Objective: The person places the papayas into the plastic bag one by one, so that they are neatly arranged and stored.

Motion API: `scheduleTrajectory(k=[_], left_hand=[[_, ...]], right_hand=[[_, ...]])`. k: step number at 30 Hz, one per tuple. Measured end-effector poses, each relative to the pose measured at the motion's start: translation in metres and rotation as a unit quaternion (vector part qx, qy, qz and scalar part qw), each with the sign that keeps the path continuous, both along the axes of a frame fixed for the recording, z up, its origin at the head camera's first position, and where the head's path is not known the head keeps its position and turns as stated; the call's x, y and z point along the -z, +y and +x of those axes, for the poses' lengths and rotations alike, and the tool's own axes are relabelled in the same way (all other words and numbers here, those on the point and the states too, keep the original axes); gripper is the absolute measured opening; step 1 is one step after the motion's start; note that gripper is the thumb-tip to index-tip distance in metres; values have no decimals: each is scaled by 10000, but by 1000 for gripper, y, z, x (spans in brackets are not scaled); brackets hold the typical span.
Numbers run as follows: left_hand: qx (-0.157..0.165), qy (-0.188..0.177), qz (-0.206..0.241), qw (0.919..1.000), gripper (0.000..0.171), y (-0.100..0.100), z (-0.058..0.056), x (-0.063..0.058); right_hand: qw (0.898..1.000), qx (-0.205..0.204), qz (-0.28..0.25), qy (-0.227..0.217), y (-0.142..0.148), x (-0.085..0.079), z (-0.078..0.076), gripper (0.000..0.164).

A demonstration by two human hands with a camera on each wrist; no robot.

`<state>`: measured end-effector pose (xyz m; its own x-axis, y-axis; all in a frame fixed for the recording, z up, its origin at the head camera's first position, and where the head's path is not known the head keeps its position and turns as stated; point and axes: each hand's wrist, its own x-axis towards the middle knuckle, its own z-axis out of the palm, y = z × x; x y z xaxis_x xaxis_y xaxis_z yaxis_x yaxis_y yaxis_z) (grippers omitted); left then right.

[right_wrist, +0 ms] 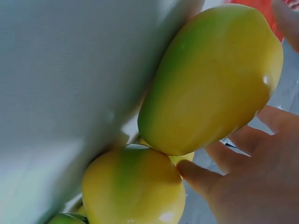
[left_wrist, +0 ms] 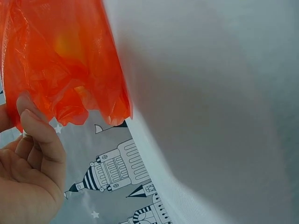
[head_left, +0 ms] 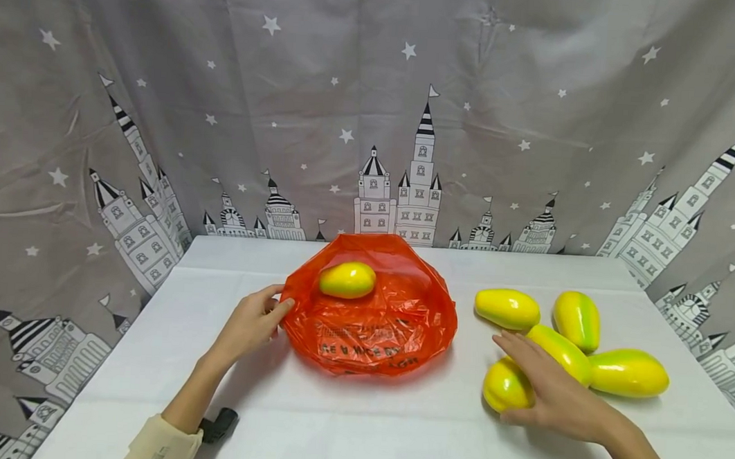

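Observation:
In the head view my left hand [head_left: 251, 325] pinches the left rim of a red plastic bag [head_left: 368, 333], whose mouth faces me. One glossy yellow fruit [head_left: 347, 280] lies inside it. The left wrist view shows the thumb and fingers on the crumpled bag edge [left_wrist: 60, 88]. My right hand [head_left: 555, 392] reaches over the nearest yellow-green fruit [head_left: 508, 384], shaped like a papaya or mango. Its fingers are spread and lightly bent along the far side, with the thumb at the near side. In the right wrist view that fruit [right_wrist: 215, 79] sits beside the loose fingers.
Around the right hand lie several similar fruits: one at the back left [head_left: 507, 308], one at the back [head_left: 577, 321], one in the middle [head_left: 560, 354] partly under the hand, and one at the right [head_left: 629, 373]. A white cloth [head_left: 357, 430] covers the table; a grey castle-print curtain [head_left: 373, 119] hangs behind.

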<state>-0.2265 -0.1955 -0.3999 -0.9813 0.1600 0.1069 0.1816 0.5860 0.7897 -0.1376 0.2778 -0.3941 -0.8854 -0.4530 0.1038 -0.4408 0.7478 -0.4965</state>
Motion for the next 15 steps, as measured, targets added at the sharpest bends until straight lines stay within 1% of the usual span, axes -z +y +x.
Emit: scheduleTrajectory(k=[3,6,11,15], left_hand=[[2,2,9,10000,37,0,0,1],[-3,17,18,10000,36,-1,1,1],[3,45,15,10000,36,-1,1,1],[35,29,35,10000,36,-1,1,2]], right_hand=[[9999,12,33,-97,0,1,3,96],[9999,14,149,-47,0,1,3,92],[9992,51,192,332,-1,2,1,87],[9967,55,344,733,-2,4,1,77]])
